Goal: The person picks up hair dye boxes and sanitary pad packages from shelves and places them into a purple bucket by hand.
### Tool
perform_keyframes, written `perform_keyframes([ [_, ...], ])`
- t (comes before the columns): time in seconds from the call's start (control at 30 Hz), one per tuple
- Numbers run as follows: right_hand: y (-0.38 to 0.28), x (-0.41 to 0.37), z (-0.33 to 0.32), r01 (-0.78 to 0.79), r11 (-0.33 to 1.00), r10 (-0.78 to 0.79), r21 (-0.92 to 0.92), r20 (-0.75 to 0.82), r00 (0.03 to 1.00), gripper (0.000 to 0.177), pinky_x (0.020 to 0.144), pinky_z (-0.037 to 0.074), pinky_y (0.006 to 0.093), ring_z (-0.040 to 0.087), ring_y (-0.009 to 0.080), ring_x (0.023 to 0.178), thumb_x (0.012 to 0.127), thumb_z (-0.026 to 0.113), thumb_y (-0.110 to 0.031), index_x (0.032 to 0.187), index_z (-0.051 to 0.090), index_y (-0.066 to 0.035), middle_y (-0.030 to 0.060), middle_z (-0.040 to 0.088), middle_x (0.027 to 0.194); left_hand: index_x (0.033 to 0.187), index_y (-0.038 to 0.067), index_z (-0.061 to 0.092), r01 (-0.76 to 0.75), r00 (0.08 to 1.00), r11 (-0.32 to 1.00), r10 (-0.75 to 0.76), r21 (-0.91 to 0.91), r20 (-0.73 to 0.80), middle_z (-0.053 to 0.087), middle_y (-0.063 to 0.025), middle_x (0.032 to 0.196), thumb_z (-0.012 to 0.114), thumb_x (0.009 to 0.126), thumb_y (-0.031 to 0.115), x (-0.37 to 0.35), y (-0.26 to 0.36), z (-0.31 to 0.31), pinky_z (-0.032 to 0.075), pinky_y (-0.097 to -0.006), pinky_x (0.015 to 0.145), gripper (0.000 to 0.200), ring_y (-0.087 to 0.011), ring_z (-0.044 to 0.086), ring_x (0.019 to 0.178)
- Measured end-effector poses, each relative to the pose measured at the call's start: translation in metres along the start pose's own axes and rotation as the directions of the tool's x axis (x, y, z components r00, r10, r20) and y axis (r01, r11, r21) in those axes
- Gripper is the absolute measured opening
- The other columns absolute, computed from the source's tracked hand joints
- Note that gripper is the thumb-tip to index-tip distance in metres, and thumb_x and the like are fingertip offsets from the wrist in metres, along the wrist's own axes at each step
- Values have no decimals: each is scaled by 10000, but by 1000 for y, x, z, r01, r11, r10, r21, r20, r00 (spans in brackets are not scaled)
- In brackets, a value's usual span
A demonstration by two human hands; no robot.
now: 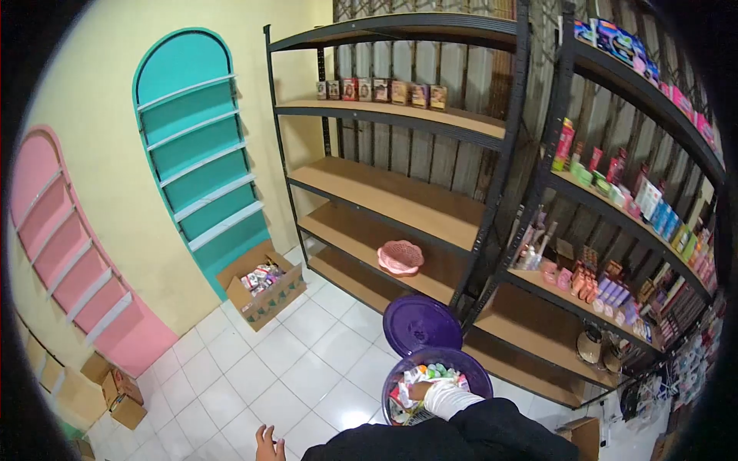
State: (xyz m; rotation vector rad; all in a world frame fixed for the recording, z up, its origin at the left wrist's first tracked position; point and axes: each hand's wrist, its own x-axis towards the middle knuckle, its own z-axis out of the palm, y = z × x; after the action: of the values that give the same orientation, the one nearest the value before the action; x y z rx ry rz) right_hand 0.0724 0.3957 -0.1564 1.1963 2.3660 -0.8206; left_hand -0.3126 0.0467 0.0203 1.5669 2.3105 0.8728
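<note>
My right hand (420,390) reaches down into a round purple tub (482,378) filled with small colourful packets (434,371). A white cuff and black sleeve cover that wrist and arm, and its fingers are mostly hidden among the packets. The purple lid (423,326) leans behind the tub, against the shelf side. At the bottom edge, my left hand (268,444) hovers over the white tiled floor with its fingers apart and nothing in them.
A black-framed rack (392,196) holds a row of small boxes (382,91) and a pink basket (400,258). To its right, another rack (530,273) carries cosmetics. Open cardboard boxes (250,306) (123,398) stand on the floor at left.
</note>
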Motion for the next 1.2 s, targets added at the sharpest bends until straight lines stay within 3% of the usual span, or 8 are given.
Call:
perform_keyframes([
  [0.17, -81, 53, -102, 48, 953, -29, 299, -69, 997, 321, 796, 483, 392, 626, 324, 874, 828, 555, -346, 967, 637, -69, 165, 653, 935, 1277, 41, 430, 62, 996, 996, -58, -62, 65, 338, -185, 1355, 544, 865, 172, 66, -12, -18, 497, -369, 779, 448, -303, 603, 874],
  [0.37, -116, 104, -196, 351, 875, -189, 333, -432, 882, 288, 755, 481, 345, 621, 231, 837, 843, 593, -282, 1022, 619, -58, 126, 660, 890, 1247, 33, 443, 7, 987, 997, 6, -78, 160, 356, -190, 1340, 538, 866, 182, 164, -48, -27, 497, -386, 769, 420, -308, 607, 867],
  [0.47, -145, 87, -292, 262, 859, -9, 439, -499, 866, 243, 723, 498, 321, 626, 191, 780, 841, 597, -232, 1001, 636, -52, 110, 663, 873, 1269, 55, 442, 13, 979, 997, 3, -80, 202, 359, -181, 1345, 556, 868, 271, 229, -64, -40, 520, -395, 750, 470, -347, 615, 922],
  [0.6, -127, 111, -379, 480, 720, 34, 501, -716, 697, 219, 737, 482, 314, 615, 187, 833, 823, 610, -152, 996, 628, -19, 106, 658, 891, 1264, 56, 446, -31, 965, 997, 50, -76, 259, 360, -183, 1344, 553, 870, 276, 318, -83, -49, 513, -400, 753, 464, -346, 628, 881],
  [0.67, -155, 82, -431, 424, 856, 28, 297, -844, 536, 206, 748, 484, 317, 617, 187, 836, 821, 623, -139, 988, 629, -17, 106, 654, 910, 1256, 57, 456, -89, 956, 993, 107, -78, 273, 365, -173, 1347, 555, 870, 287, 358, -92, -48, 504, -408, 778, 461, -336, 630, 883],
  [0.8, -169, 60, -502, 370, 854, 137, 365, -845, 517, 235, 797, 474, 312, 603, 175, 894, 865, 599, -156, 1047, 600, -9, 99, 647, 965, 1262, 64, 463, -178, 925, 981, 193, -78, 328, 378, -163, 1351, 557, 868, 295, 424, -97, -49, 492, -409, 808, 466, -319, 623, 916],
  [1.0, -157, 34, -619, 328, 931, 61, 158, -956, 288, 233, 795, 474, 295, 595, 171, 927, 852, 619, -148, 1051, 592, -30, 85, 622, 1005, 1267, 73, 461, -208, 900, 965, 253, -160, 356, 385, -165, 1348, 564, 861, 284, 504, -83, -38, 491, -407, 808, 470, -314, 620, 919],
  [1.2, -138, 29, -742, 31, 999, 1, 4, -996, 88, 293, 868, 461, 351, 590, 274, 988, 832, 620, -153, 1084, 572, -12, 146, 603, 1043, 1270, 70, 457, -233, 901, 960, 274, -158, 337, 390, -172, 1344, 570, 855, 263, 579, -82, -9, 488, -408, 812, 471, -319, 618, 913],
])
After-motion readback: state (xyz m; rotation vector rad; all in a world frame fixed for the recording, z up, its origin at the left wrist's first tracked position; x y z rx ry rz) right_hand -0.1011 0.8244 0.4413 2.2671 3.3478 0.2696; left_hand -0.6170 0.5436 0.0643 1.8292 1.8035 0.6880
